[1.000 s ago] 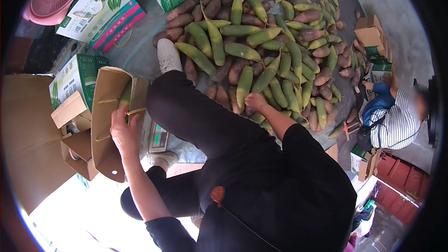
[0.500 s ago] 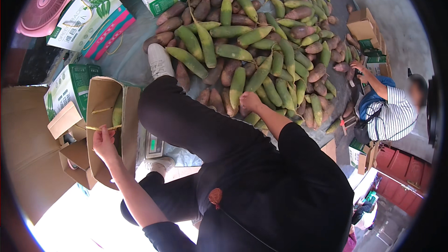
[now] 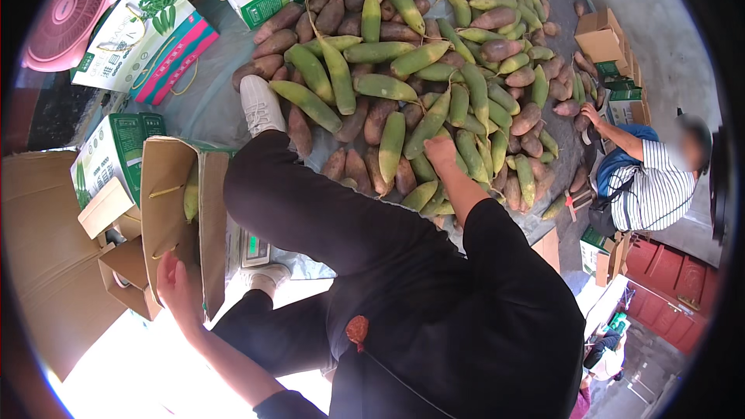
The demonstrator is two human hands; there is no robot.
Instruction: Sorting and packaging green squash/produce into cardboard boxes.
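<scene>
My left hand [image 3: 177, 289] is at the near edge of an upright cardboard box [image 3: 167, 167] on the left. Its fingers are loosely stretched, beside a yellow cord handle [image 3: 164, 251] on the box wall. Inside the box a green radish [image 3: 191, 195] shows in part. My right hand [image 3: 441, 152] is over the pile of radishes, its fingers curled down against a long green radish [image 3: 427, 126]. Whether anything is in its grip is hidden. Many green and reddish-brown radishes [image 3: 375, 53] lie around it.
My shoe [image 3: 261, 105] rests beside the pile. A scale [image 3: 254, 247] stands between the box and my leg. Printed cartons [image 3: 116, 151] and a pink basket [image 3: 77, 12] are at the left. Across the pile, a person in a striped shirt [image 3: 656, 194] reaches toward the radishes.
My left hand has let go of the yellow cord and moved slightly down. The right hand has shifted right and away from me over the pile.
</scene>
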